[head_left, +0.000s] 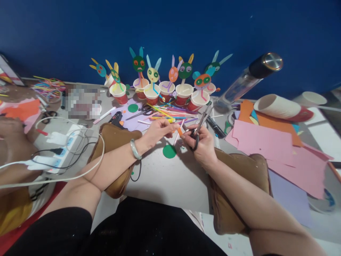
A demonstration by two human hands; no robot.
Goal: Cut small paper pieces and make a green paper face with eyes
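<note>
My right hand [203, 146] is closed around the handles of a pair of scissors [201, 122], whose blades point up and away. A small orange paper piece [180, 132] is between my two hands. The fingertips of my left hand [160, 131] are pinched at its left end, and my right thumb and finger are close to its other end. Just below lies a green paper circle [169, 151] on the table. Beyond my hands is a loose pile of coloured sticks [170, 114]. My forearms cross two brown cushions [239, 170].
Several paper cups [151, 93] with paper animal faces line the blue wall. A clear bottle [239, 85] stands at right, near pink paper sheets [263, 142]. Left are a glue gun [117, 119], a power strip [68, 145] with trailing cables, and another person's arm [13, 149].
</note>
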